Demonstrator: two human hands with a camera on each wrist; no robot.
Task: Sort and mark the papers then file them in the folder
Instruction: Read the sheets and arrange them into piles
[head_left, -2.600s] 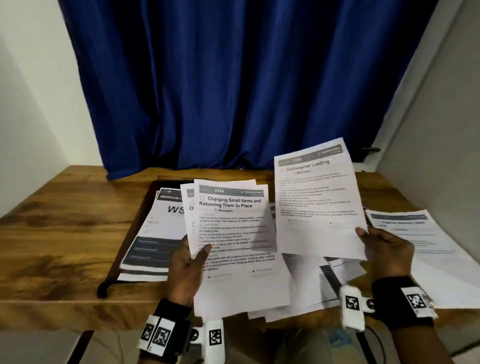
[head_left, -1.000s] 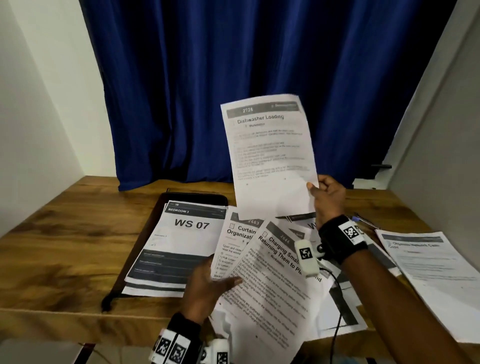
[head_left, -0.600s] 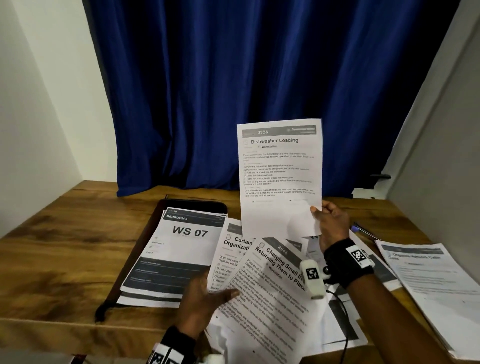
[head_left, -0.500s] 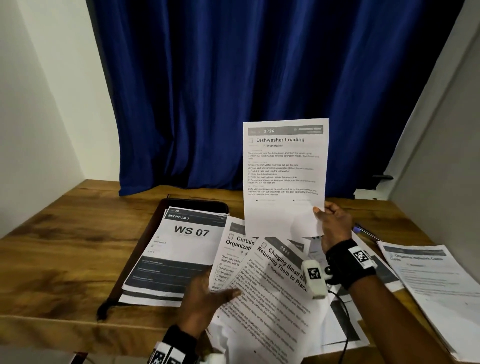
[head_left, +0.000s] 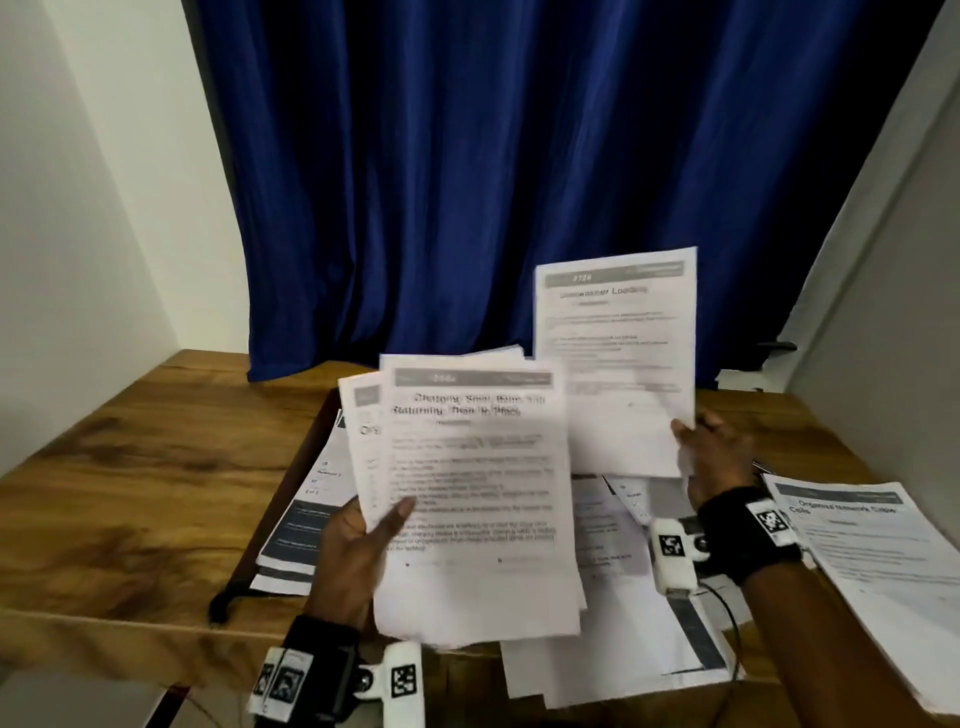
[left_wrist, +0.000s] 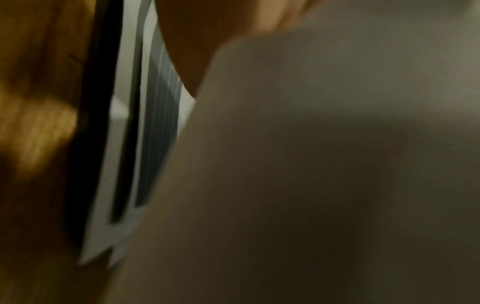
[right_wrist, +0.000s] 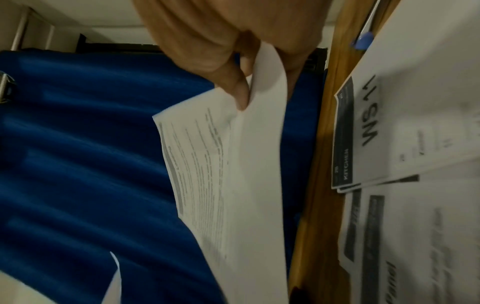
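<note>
My left hand (head_left: 363, 535) grips a fanned stack of printed sheets (head_left: 467, 493) upright over the table's front, the "Charging Small Items" page on top. In the left wrist view the back of that stack (left_wrist: 311, 164) fills most of the picture. My right hand (head_left: 711, 457) pinches the lower right corner of the "Dishwasher Loading" sheet (head_left: 615, 358), held upright to the right of the stack; the right wrist view shows the thumb and fingers (right_wrist: 239, 90) pinching this sheet (right_wrist: 233, 174). A dark folder (head_left: 291, 488) lies open on the table under a WS cover sheet (head_left: 311, 514).
Loose sheets (head_left: 623, 597) lie on the wooden table (head_left: 130, 467) beneath my hands. A separate pile (head_left: 883, 561) lies at the right edge, and a "WS 11 Kitchen" sheet (right_wrist: 369, 133) lies nearby. A blue pen (right_wrist: 363, 39) rests beside it. A blue curtain (head_left: 493, 156) hangs behind.
My left hand has lifted its stack from lying tilted on the table to upright. My right hand has lowered the Dishwasher Loading sheet and moved it right.
</note>
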